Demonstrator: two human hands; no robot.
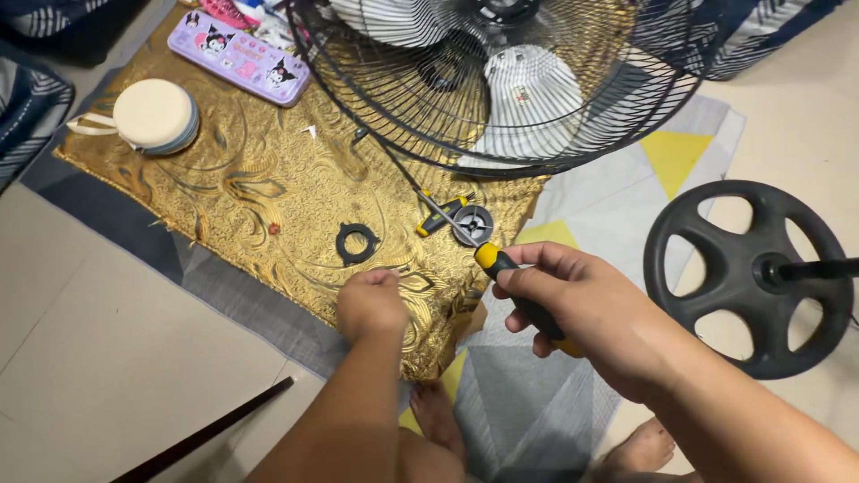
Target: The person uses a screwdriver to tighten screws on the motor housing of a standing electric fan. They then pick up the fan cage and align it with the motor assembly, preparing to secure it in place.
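My right hand (586,309) grips a screwdriver with a yellow and black handle (495,260); its thin metal shaft (407,174) runs up and left to the black wire fan guard (501,89). My left hand (371,304) is closed in a fist on the gold patterned cloth (268,179), and whether it holds something small is hidden. A black plastic ring nut (357,243) lies just above that hand. A small round grey part (472,224) and a second yellow and black tool (443,215) lie near the screwdriver handle.
White fan blades (528,80) sit inside the guard. A black round fan base (747,277) with a pole stands on the floor at right. A purple pencil case (237,55) and a round cream case (157,116) lie at the cloth's far side. My bare feet (438,420) show below.
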